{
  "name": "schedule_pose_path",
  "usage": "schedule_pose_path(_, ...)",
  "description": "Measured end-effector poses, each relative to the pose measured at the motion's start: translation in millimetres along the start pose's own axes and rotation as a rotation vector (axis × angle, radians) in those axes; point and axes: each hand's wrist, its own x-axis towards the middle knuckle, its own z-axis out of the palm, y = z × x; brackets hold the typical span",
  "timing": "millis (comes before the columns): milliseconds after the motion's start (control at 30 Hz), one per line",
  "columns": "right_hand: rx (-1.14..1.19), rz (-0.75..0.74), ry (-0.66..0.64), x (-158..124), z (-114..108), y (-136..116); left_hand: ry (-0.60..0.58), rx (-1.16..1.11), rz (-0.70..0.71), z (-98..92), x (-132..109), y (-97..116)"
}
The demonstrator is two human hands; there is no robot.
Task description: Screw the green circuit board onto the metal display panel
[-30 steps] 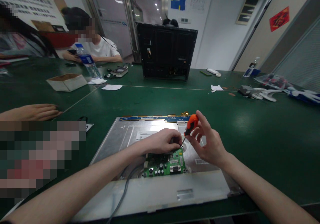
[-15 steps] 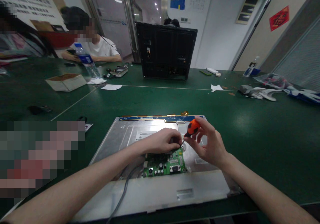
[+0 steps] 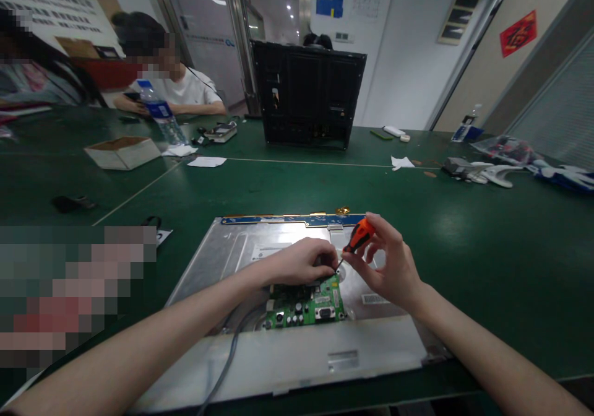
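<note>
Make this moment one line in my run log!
right hand: holding orange-and-black screwdriver | tip: at far right corner of green board | left hand: close beside tip | board: on metal panel

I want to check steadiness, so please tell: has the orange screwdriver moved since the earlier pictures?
Yes, slightly: the orange screwdriver leans further right, its tip staying near the upper right corner of the green board.
</note>
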Motion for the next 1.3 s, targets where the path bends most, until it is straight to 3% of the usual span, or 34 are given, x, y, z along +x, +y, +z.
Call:
schedule_pose_path(767, -0.052, 0.046, -0.024, -0.7, 0.3, -0.6, 0.012, 0.192, 0.09, 1.4, 0.4, 3.4)
schedule_pose_path(1300, -0.047, 0.07, -0.044, -1.5, -0.4, -0.1, -0.019, 0.155, 0.126, -1.5, -0.8, 5.7)
